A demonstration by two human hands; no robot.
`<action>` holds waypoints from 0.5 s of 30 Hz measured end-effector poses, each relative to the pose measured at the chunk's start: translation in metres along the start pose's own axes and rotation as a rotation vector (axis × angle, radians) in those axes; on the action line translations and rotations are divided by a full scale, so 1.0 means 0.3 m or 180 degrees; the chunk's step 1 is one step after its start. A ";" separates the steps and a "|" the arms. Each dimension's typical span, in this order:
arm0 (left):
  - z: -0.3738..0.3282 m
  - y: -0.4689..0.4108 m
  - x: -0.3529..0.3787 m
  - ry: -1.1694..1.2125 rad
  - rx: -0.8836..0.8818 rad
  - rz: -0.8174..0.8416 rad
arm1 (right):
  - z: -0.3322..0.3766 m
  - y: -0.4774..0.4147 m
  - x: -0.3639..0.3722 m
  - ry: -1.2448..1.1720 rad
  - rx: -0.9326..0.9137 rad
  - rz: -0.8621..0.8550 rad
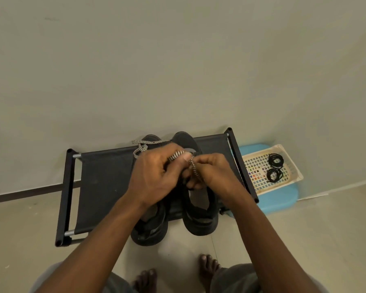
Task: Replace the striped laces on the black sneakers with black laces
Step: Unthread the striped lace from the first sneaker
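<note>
Two black sneakers stand side by side on a low black rack (101, 182), toes toward the wall: the left sneaker (150, 231) and the right sneaker (201, 216). My left hand (156, 176) pinches a striped lace (175, 155) above the right sneaker. My right hand (216, 172) grips another stretch of the same striped lace (195, 172). A loose striped lace (144, 144) lies bunched over the left sneaker's toe. Two coiled black laces, the far one (275, 159) and the near one (274, 175), lie in a basket to the right.
The cream plastic basket (260, 187) sits on a light blue stool (281, 199) right of the rack. A plain wall rises behind the rack. My bare feet (209, 267) and knees are on the tiled floor in front.
</note>
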State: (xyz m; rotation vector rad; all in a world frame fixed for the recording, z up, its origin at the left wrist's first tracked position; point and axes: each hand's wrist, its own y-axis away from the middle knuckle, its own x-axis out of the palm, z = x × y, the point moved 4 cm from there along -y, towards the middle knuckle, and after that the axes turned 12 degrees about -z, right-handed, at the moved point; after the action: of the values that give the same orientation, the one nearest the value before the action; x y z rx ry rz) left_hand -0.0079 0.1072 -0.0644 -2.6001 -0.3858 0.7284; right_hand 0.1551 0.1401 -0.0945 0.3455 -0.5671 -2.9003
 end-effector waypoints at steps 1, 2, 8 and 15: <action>0.019 -0.006 -0.014 -0.0004 -0.0116 -0.0222 | 0.008 0.012 0.017 -0.0055 0.0135 0.0272; 0.037 -0.009 -0.026 -0.0001 -0.0249 -0.0405 | 0.015 0.022 0.031 -0.0156 0.0234 0.0503; 0.114 -0.018 -0.056 0.0065 -0.0898 -0.0932 | 0.051 0.034 0.067 -0.1152 0.0602 0.1001; 0.142 -0.016 -0.018 -0.0611 -0.0707 -0.0292 | 0.115 -0.003 0.083 -0.2451 0.0344 0.0643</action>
State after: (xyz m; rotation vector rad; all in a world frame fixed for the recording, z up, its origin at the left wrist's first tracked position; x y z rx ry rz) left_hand -0.0363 0.1228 -0.0929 -2.7021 -0.6747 0.9547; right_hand 0.1221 0.1480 -0.0686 -0.8062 -0.7960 -2.7260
